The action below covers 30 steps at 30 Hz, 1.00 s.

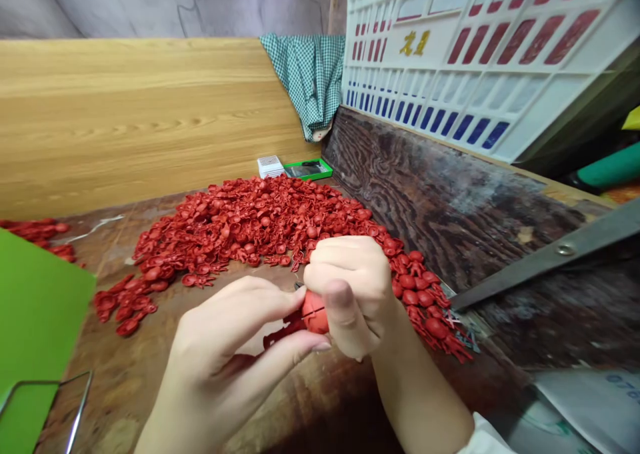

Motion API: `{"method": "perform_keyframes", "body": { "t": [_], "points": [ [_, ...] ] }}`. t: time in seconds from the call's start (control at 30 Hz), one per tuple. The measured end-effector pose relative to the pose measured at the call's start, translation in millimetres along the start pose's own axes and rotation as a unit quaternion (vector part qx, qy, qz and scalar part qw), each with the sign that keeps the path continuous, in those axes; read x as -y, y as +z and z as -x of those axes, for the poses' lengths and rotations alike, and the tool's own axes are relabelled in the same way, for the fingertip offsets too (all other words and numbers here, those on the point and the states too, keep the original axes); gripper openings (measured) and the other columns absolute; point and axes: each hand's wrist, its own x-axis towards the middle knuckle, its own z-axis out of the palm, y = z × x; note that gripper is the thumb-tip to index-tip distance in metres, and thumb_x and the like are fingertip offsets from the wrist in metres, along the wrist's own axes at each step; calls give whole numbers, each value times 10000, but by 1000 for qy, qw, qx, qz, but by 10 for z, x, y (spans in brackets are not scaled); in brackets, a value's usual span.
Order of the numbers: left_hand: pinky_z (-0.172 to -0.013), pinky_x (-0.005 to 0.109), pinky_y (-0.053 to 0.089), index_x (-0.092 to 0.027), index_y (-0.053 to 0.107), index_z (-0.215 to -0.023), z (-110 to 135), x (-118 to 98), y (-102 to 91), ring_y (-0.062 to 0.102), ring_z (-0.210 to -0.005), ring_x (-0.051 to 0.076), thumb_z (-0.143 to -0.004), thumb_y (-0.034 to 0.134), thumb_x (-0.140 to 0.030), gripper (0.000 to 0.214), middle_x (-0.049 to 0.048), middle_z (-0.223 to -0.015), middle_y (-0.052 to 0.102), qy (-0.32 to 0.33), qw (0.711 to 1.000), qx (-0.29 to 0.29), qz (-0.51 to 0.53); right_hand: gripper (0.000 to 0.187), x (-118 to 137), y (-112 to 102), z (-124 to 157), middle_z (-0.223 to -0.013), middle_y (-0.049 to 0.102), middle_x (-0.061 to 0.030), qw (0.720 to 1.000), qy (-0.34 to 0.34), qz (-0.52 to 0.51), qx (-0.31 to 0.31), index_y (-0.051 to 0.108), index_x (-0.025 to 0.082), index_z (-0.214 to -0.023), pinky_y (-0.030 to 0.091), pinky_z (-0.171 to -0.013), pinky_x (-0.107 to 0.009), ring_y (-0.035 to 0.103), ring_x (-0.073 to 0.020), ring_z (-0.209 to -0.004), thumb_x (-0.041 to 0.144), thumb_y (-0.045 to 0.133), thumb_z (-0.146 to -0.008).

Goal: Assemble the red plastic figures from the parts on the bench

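My left hand (220, 361) and my right hand (353, 291) meet low in the middle of the view, both pinched on one small red plastic piece (314, 314). The left thumb and forefinger hold its left side. The right fingers curl over its top, with a thin dark tool tip showing just above it; what that tool is I cannot make out. Behind the hands a large heap of the same red plastic pieces (250, 227) lies spread over the dark wooden table (150, 374).
A green sheet (35, 314) with a wire frame (75, 401) lies at the left. A wooden board (140, 121) stands behind. A white grille box (271, 166), a green tray (309, 169), a checked cloth (310, 81) and a white crate (475, 61) sit at the back right. A metal bar (550, 257) crosses the right.
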Motion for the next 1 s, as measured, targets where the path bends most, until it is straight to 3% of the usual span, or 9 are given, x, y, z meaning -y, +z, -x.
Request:
{"method": "perform_keyframes", "body": {
  "t": [0.23, 0.33, 0.43, 0.53, 0.67, 0.77, 0.83, 1.0],
  "points": [
    [-729, 264, 577, -230, 718, -1082, -6, -92, 66, 663, -808, 150, -855, 850, -83, 300, -4, -853, 725, 2, 1000, -27, -15, 545, 105, 8, 17, -576, 377, 29, 998, 43, 20, -30, 407, 232, -616, 247, -586, -359, 347, -133, -526, 320, 312, -1146],
    [-746, 242, 604, -257, 735, -1138, 30, -138, 125, 729, -858, 154, -879, 847, -141, 305, 9, -988, 778, -89, 994, -59, 26, 646, 109, 32, 23, -583, 413, 24, 994, 99, -14, -51, 477, 222, -631, 289, -572, -340, 408, -134, -533, 512, 263, -1168],
    [-821, 237, 651, -300, 763, -1237, 46, -156, 147, 794, -941, 177, -903, 851, -219, 355, 12, -1145, 819, -178, 974, -122, 72, 785, 46, 78, 16, -633, 503, 14, 987, 138, -70, -30, 562, 218, -710, 345, -565, -312, 480, -144, -571, 777, 155, -1082],
    [-809, 206, 658, -320, 808, -1194, 30, -143, 87, 806, -917, 168, -866, 892, -229, 351, -9, -1136, 837, -188, 967, -155, 78, 758, -19, 131, -2, -671, 529, 23, 987, 123, -106, -18, 581, 213, -748, 357, -569, -291, 488, -134, -583, 870, 312, -1013],
    [-717, 184, 655, -340, 861, -1100, 12, -131, -31, 805, -836, 163, -814, 939, -250, 310, -5, -1020, 853, -148, 978, -116, 95, 682, -3, 179, -12, -585, 401, 56, 988, 83, -121, -36, 466, 220, -637, 291, -535, -288, 377, -100, -510, 763, 457, -1048],
    [-673, 206, 681, -334, 852, -1176, 2, -156, -59, 835, -807, 197, -779, 967, -308, 414, 31, -1068, 870, -199, 960, -123, 152, 636, 46, 173, -11, -555, 335, 57, 988, 89, -104, -73, 391, 227, -597, 251, -532, -305, 317, -98, -492, 619, 442, -1095],
    [-658, 197, 684, -300, 870, -1109, -19, -167, -54, 846, -804, 213, -748, 985, -313, 379, 53, -1061, 874, -235, 949, -133, 161, 613, 57, 155, -11, -547, 336, 51, 989, 77, -81, -94, 396, 230, -592, 249, -536, -315, 319, -107, -492, 563, 435, -1105],
    [-561, 186, 666, -207, 864, -947, -79, -91, -27, 788, -585, 170, -774, 966, -409, 285, 60, -795, 849, -321, 907, -146, 231, 491, -38, 132, -5, -597, 480, 22, 995, 3, 30, -92, 536, 230, -720, 343, -577, -318, 452, -144, -557, 527, 488, -1108]
  ]
}}
